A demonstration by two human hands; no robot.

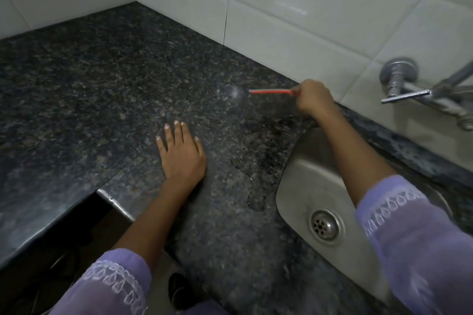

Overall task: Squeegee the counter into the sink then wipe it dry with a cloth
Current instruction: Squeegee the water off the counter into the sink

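While the right hand grips the squeegee at centre frame and the left hand lies flat, fingers apart, drag firmly toward the sink at lower right.

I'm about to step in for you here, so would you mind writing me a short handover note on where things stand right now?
Left hand: flat on the counter, fingers straight, holding nothing.
Right hand: grips the red squeegee handle near the tiled wall; the blade end is blurred, so contact with the counter is unclear.
Water: a puddle lies on the counter just left of the sink.
Done: cannot tell how much has been squeegeed.
Left: push the puddle into the sink, then wipe dry. No cloth is in view.
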